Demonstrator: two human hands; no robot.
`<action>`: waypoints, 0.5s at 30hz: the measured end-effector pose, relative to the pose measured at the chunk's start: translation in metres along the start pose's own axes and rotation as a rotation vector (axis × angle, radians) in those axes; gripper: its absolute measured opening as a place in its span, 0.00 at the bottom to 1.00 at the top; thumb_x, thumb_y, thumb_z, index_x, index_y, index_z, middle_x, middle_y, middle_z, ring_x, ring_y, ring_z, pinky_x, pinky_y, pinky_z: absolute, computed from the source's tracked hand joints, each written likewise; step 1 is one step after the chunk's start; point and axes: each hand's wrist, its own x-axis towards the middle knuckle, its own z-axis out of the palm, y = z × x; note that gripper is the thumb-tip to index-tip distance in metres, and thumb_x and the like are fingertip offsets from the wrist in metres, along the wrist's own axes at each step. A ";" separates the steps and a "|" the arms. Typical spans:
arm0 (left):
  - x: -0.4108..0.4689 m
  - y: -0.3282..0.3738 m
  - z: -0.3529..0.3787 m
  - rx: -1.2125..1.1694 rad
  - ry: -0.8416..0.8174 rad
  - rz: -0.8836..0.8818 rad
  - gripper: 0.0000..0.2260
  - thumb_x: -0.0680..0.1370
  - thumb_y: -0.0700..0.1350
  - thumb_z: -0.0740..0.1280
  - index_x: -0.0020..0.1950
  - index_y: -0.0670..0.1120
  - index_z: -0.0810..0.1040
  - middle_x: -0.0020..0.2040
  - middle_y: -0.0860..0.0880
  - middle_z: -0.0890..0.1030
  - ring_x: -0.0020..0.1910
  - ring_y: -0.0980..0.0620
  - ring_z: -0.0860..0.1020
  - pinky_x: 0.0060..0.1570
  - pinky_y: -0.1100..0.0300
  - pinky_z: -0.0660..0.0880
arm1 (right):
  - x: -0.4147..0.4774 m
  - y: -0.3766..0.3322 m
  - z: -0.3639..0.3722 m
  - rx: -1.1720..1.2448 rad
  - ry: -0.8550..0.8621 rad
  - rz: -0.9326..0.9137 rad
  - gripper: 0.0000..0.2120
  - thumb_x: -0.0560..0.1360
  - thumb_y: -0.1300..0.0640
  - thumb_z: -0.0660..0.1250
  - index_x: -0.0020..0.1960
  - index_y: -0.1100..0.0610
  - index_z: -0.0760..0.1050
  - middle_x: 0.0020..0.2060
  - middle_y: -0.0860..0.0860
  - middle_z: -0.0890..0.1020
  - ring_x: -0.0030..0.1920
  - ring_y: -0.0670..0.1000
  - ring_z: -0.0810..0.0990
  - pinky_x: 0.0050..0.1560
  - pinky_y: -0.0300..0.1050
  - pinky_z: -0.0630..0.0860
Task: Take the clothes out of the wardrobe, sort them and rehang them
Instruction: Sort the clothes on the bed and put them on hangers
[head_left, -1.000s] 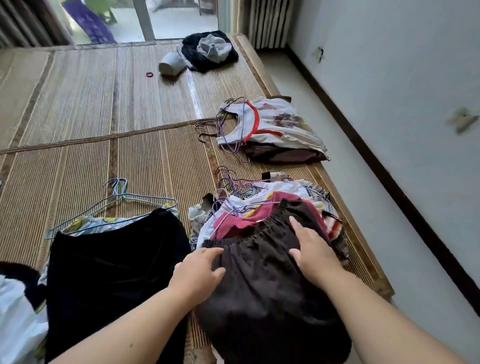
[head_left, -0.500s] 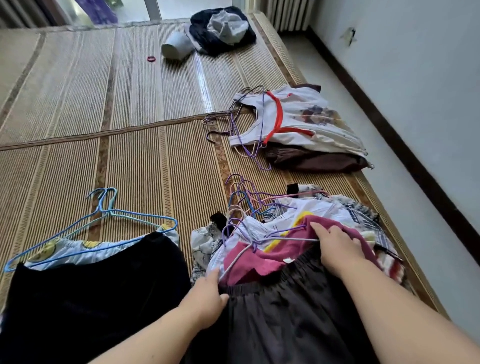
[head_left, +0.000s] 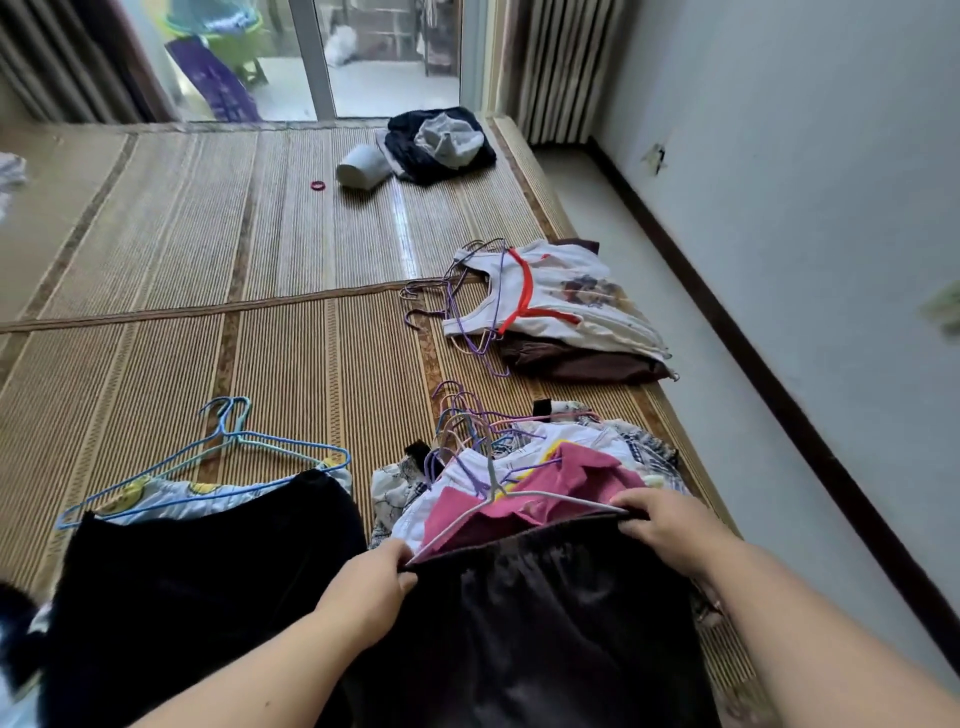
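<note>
A dark brown skirt (head_left: 540, 618) with an elastic waistband lies on top of a pile of clothes (head_left: 587, 457) on wire hangers. My left hand (head_left: 374, 592) pinches the waistband's left end. At the right end my right hand (head_left: 670, 530) grips the band together with a pale wire hanger (head_left: 498, 501). A pink garment (head_left: 566, 478) shows just beyond the band. A black garment (head_left: 208, 561) lies to the left, over a yellow-printed piece on blue hangers (head_left: 228, 447).
A white top with red trim (head_left: 561, 301) rests on a brown garment and purple hangers, farther right. Dark clothes (head_left: 441, 145), a white cup (head_left: 363, 166) and a red ring (head_left: 318, 185) lie at the far end of the bamboo mat (head_left: 208, 260). The mat's right edge drops to the floor by the wall.
Both hands went from pressing flat on the brown skirt to gripping its waistband ends. The band has drawn back toward me, uncovering the pink garment and a pale hanger.
</note>
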 end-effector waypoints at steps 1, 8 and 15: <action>-0.011 0.004 -0.004 -0.015 0.030 0.014 0.03 0.77 0.50 0.64 0.49 0.54 0.71 0.44 0.53 0.78 0.44 0.52 0.76 0.40 0.59 0.70 | -0.013 -0.001 -0.005 0.007 0.024 -0.010 0.11 0.74 0.52 0.67 0.55 0.41 0.77 0.50 0.43 0.78 0.52 0.47 0.76 0.51 0.40 0.67; -0.137 0.047 -0.045 -0.097 0.185 0.082 0.01 0.77 0.49 0.64 0.47 0.56 0.73 0.41 0.54 0.78 0.41 0.57 0.75 0.36 0.62 0.68 | -0.142 -0.017 -0.050 0.068 0.119 -0.088 0.09 0.75 0.55 0.67 0.49 0.40 0.78 0.47 0.39 0.80 0.51 0.46 0.78 0.51 0.41 0.70; -0.293 0.028 -0.074 -0.153 0.300 0.086 0.03 0.77 0.49 0.65 0.43 0.55 0.73 0.35 0.52 0.77 0.34 0.57 0.75 0.32 0.61 0.68 | -0.253 -0.075 -0.069 -0.013 0.124 -0.234 0.11 0.76 0.55 0.65 0.53 0.38 0.78 0.48 0.42 0.79 0.47 0.45 0.77 0.44 0.36 0.69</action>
